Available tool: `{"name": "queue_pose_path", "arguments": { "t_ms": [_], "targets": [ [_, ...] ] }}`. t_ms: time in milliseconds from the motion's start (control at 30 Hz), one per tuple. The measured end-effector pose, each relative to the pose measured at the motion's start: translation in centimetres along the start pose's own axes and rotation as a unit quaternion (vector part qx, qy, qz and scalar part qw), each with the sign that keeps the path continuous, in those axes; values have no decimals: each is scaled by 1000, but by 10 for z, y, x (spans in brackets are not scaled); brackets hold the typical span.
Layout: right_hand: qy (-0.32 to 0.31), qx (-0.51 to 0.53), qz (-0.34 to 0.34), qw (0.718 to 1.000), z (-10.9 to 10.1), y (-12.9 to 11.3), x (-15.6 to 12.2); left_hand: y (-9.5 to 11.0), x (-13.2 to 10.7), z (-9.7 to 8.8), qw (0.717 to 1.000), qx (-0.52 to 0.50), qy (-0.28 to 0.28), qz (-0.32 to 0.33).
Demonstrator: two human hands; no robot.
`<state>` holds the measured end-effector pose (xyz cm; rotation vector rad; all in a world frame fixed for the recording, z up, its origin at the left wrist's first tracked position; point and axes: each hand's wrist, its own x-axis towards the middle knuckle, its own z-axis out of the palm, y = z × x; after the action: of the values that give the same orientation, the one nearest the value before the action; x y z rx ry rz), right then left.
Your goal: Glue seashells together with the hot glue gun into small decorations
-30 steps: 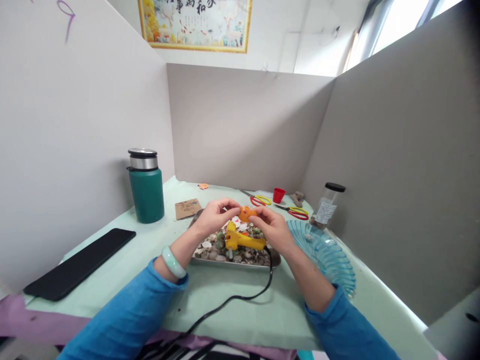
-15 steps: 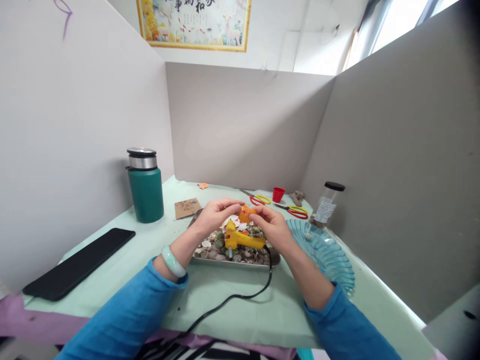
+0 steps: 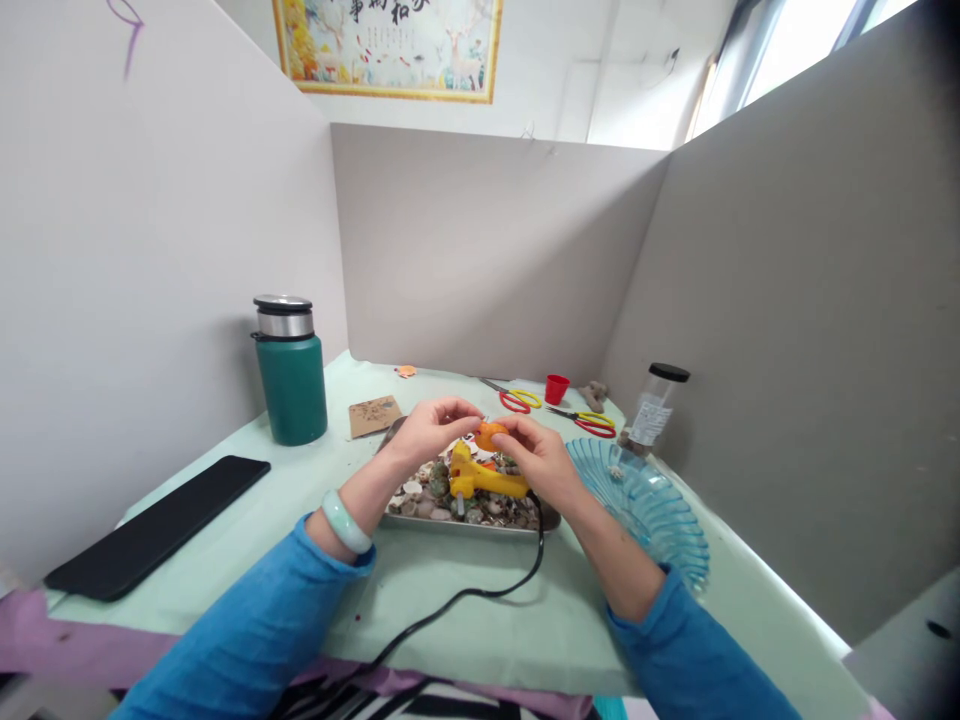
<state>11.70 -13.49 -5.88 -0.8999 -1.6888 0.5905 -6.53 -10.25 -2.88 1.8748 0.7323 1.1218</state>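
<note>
I saw left hand (image 3: 435,435), right hand (image 3: 546,458), fingers pinching small rounded orange piece (image 3: 490,436) mid-frame; yellow plastic glue gun (image 3: 491,484) unheld over silvery metal tray (image 3: 465,529). Work seemed unfinished, piece not set down.

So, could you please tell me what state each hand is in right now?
Left hand: closed, holding one side of the orange piece.
Right hand: closed, holding its other side.
</note>
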Motion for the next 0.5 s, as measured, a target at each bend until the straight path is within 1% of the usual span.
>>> {"name": "queue_pose_path", "arguments": {
  "t_ms": [233, 367, 500],
  "targets": [
    [12, -22, -10, 1000, -1, -2, 0, 0, 0, -2, 1000, -9, -15, -1],
    [28, 28, 19, 999, -1, -4, 1, 3, -1, -1, 999, -32, -4, -8],
    [36, 68, 35, 996, -2, -4, 2, 1, -1, 1, 998, -55, -29, -18]
  ]
}}
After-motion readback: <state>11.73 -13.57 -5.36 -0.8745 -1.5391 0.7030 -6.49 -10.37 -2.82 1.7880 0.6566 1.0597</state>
